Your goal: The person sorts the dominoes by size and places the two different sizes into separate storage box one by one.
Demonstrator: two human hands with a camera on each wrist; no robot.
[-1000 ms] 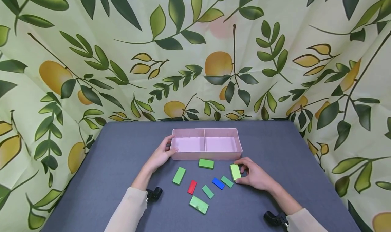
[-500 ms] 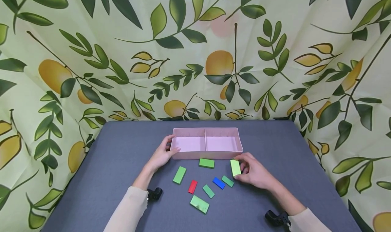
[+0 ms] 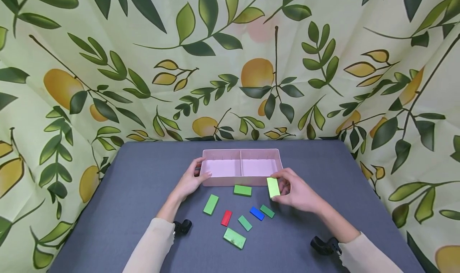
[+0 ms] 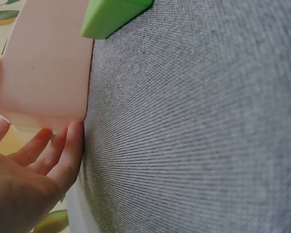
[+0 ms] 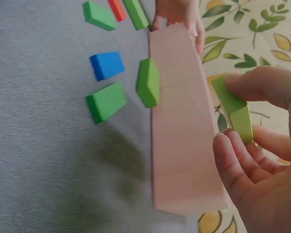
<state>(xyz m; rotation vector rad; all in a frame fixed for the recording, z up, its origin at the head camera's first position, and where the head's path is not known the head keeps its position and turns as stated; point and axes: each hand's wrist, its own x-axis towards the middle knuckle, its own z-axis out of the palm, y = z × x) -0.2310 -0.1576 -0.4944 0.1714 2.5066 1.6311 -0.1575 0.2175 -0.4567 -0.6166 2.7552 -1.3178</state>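
Observation:
A pink two-compartment box [image 3: 244, 181] stands at the back middle of the table. At its left end my left hand [image 3: 188, 182] holds it, thumb at the near rim and fingers around the end wall. In the left wrist view, the fingertips touch that end wall [image 4: 43, 77]. A light-green block [image 3: 273, 187] is pinched between thumb and fingers of my right hand [image 3: 298, 190]. The right wrist view shows this block lifted off the table, beside the box's front wall [image 5: 182, 126]. Both compartments hold nothing that I can see.
Before the box lie a green block [image 3: 242, 190], another green block [image 3: 211, 204], a red block [image 3: 226, 218], a blue block [image 3: 256, 213], small green blocks [image 3: 267, 211] and a larger green block [image 3: 234, 238]. A leaf-patterned cloth [image 3: 215, 85] hangs behind the table.
My right hand has raised the light-green block from the table and carried it toward the box, slightly left. My left hand stays at the box's left end.

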